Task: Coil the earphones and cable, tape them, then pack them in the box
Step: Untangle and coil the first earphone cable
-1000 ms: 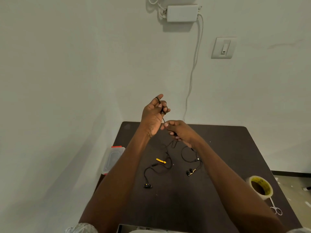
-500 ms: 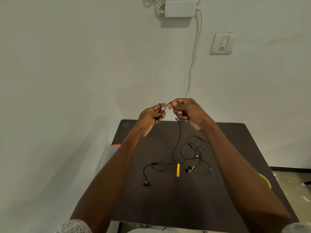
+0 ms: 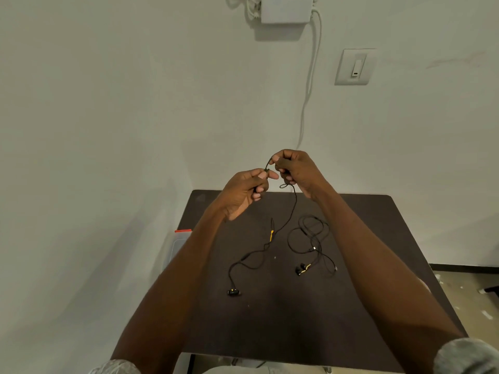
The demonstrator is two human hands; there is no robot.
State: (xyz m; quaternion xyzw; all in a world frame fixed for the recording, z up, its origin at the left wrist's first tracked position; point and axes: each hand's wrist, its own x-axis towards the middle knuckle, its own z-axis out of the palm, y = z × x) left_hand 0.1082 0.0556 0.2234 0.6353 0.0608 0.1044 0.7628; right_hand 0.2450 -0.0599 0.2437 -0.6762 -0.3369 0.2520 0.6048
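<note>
The thin black earphone cord (image 3: 290,211) runs as a short taut span between two raised hands above the far edge of the dark brown bench (image 3: 378,238). The left hand (image 3: 244,193) is clenched around one end, pinching it between thumb and forefinger; the right hand (image 3: 295,168), just beside it at 2 o'clock, grips the cord with curled fingers, a small loop showing under its knuckles. From that loop the cord hangs down and trails toward 7 o'clock across the bench, past a small yellow piece (image 3: 271,235), and ends at a black earbud (image 3: 233,292) lying flat. A second black cable (image 3: 310,236) lies in loose overlapping rings at 4 o'clock from the hands, with a pair of black and gold earbuds (image 3: 301,269) at its near end.

Against half a second ago, the right hand now sits higher than the left and the two are closer, nearly touching. The yellow piece has lifted and shifted toward 12 o'clock, and the trailing cord is drawn straighter.

A clear plastic box with a red clip (image 3: 179,244) stands off the bench's left edge. On the white wall are a white adapter (image 3: 285,9) with a hanging white lead (image 3: 310,85) and a light switch (image 3: 355,67).
</note>
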